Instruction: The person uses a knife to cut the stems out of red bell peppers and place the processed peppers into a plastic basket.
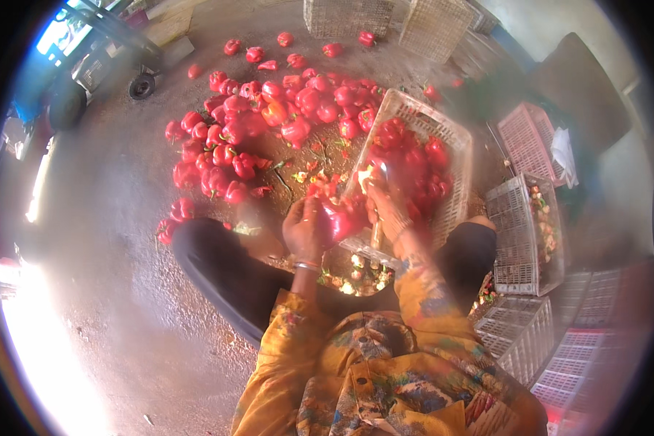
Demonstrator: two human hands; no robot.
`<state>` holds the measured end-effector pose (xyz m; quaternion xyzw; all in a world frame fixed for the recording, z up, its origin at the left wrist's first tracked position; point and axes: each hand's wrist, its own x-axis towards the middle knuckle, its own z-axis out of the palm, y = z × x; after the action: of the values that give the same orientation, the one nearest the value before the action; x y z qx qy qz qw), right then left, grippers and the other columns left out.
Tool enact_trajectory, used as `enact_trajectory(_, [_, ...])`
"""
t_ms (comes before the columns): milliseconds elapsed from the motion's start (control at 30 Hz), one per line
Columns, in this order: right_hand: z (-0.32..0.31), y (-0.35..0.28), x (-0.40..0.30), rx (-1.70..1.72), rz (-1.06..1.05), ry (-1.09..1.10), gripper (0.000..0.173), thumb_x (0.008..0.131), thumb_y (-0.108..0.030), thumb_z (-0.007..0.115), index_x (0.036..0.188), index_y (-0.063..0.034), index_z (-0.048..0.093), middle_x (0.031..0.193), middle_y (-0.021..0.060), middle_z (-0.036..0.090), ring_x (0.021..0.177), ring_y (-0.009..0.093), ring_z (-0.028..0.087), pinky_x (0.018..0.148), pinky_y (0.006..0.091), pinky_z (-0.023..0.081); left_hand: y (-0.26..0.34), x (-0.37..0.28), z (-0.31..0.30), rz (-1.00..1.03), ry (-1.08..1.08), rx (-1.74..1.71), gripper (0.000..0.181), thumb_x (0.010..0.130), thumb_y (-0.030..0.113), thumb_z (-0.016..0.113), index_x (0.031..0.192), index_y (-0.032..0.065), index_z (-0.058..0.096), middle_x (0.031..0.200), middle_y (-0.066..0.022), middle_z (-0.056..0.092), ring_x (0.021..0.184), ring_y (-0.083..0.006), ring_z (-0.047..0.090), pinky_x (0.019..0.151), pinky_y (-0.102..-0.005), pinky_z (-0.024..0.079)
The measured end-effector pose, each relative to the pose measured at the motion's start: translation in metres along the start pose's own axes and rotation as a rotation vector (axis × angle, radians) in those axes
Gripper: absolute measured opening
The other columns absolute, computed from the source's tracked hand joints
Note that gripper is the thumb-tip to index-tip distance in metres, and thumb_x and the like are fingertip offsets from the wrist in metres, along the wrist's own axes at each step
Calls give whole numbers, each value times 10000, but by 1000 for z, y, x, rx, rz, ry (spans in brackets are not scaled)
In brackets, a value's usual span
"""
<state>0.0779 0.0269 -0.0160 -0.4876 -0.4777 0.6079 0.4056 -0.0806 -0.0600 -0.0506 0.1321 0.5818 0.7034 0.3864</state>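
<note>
My left hand [304,229] holds a red bell pepper [339,219] in front of my crossed legs. Just right of it, my right hand [384,204] is closed around a tool with a wooden handle [377,234]; its working end is blurred, with a pale piece, perhaps a pepper core, by the fingers. Under and beyond the right hand stands a tilted plastic crate [458,163] holding many red peppers [414,158]. A large heap of red bell peppers [305,101] lies on the floor ahead, one of them orange [274,113]. Pepper cores [358,275] lie between my legs.
A white crate [515,234] with cores stands at the right, beside a pink crate [526,139] with a white cloth or bag. More crates [518,332] are at the lower right and upright crates [349,19] at the back. A wheeled cart [141,86] stands at the upper left.
</note>
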Motion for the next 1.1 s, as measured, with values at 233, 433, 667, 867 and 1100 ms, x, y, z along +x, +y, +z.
enact_trajectory(233, [-79, -83, -56, 397, -153, 138, 231, 966, -157, 630, 1168, -105, 530, 911, -21, 549, 605, 42, 473, 438, 200, 401, 50, 9, 40, 317, -103, 55, 316, 1042, 268, 556, 1099, -26, 658, 970, -8, 671, 871, -76, 545, 792, -247, 459])
enact_trajectory(433, [-129, -109, -85, 407, -328, 133, 253, 961, -209, 600, 1166, -89, 511, 902, 12, 519, 621, 83, 453, 468, 223, 385, 48, -2, 120, 320, -199, 52, 301, 1034, 245, 575, 1121, -31, 656, 957, -2, 660, 863, -76, 549, 770, -241, 459])
enact_trajectory(667, [-162, -128, -107, 404, -440, 134, 451, 972, -357, 604, 1271, -34, 503, 844, -9, 470, 596, 49, 398, 428, 190, 319, -9, 8, 155, 208, -390, 43, 310, 1052, 224, 515, 1151, -41, 643, 1012, -53, 668, 903, -113, 556, 826, -288, 473])
enact_trajectory(867, [-164, -134, -109, 501, -515, 387, 400, 997, -380, 573, 1230, -58, 530, 812, -23, 453, 574, 46, 382, 405, 178, 275, -75, -22, 197, 166, -519, 747, 361, 1014, 331, 506, 1178, 34, 632, 1014, -163, 692, 885, -320, 657, 808, -440, 505])
enact_trajectory(1100, [-193, -126, -122, 399, -402, 554, 324, 1008, -355, 553, 1176, -78, 555, 812, -44, 470, 575, 47, 391, 433, 192, 249, -89, -29, 159, 105, -912, 987, 219, 903, 282, 615, 1016, 125, 717, 1036, -115, 730, 964, -336, 694, 851, -471, 534])
